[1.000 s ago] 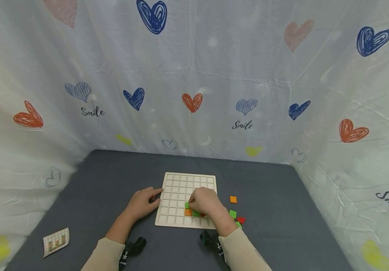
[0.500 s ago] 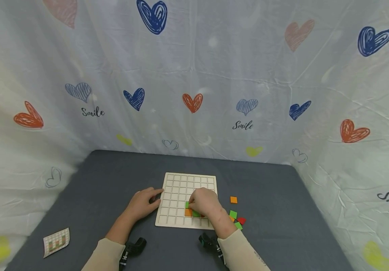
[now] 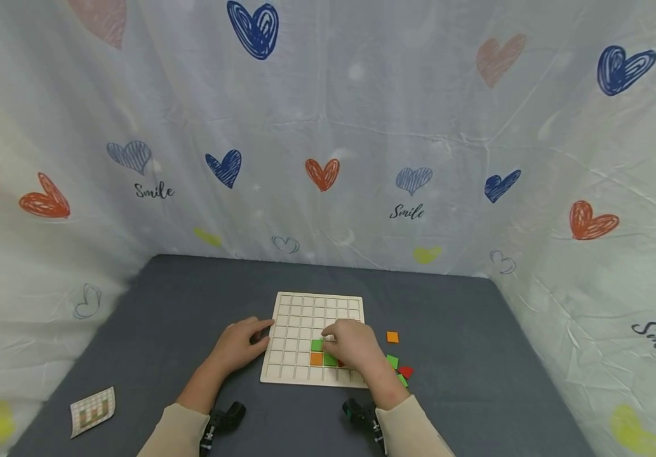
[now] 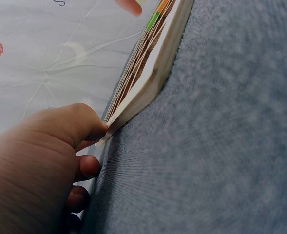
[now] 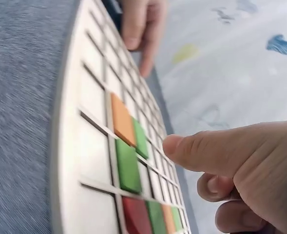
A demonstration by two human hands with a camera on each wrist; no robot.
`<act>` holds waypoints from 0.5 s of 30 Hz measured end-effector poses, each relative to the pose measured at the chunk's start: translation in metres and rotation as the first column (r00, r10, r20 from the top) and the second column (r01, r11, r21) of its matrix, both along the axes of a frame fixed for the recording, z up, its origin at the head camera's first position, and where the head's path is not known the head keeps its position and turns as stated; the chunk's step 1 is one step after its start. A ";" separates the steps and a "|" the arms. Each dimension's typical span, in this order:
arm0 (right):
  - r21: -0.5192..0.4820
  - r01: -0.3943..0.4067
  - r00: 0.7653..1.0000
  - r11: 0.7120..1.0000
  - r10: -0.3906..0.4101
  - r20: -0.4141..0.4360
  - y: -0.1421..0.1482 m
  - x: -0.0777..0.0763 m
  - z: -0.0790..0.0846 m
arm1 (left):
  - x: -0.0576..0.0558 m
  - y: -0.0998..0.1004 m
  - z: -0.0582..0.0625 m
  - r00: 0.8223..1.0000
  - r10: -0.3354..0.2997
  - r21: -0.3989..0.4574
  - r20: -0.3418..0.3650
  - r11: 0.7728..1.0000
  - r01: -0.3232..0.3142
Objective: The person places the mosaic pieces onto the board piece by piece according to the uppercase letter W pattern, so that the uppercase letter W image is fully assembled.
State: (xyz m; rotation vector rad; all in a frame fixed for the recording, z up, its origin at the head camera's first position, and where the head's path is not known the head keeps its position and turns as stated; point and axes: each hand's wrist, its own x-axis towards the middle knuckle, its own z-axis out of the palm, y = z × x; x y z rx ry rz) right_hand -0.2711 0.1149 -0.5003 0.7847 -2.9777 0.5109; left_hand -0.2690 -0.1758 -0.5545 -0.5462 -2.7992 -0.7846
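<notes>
A wooden grid board [image 3: 290, 317] lies on the grey table. At its left edge, my left hand [image 3: 236, 343] rests its thumb and index finger against the side; the left wrist view shows the thumb [image 4: 92, 124] right at the rim. My right hand [image 3: 356, 344] hovers over the board's right half, thumb and index finger apart, nothing between them. Just left of its fingertips a green tile [image 3: 317, 345] sits in a cell, above an orange tile [image 3: 316, 358]. Another green tile [image 5: 127, 165] and a red tile [image 5: 136, 214] are in cells nearby, partly hidden in the head view by the right hand.
Right of the board lie loose tiles: an orange tile [image 3: 392, 337], a red tile [image 3: 405, 372] and green ones [image 3: 392, 361]. A small pattern card [image 3: 93, 411] is at the front left. Behind the table hangs a white curtain [image 3: 362, 127] printed with hearts.
My right hand has let go of the green tile and drawn slightly right, its thumb and index finger parting. The left hand stays at the board's left edge.
</notes>
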 end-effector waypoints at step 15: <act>-0.197 0.177 0.983 0.964 -0.164 0.077 0.058 -0.001 0.013 | 0.000 0.001 -0.002 1.000 0.001 0.007 -0.002 1.000 -0.001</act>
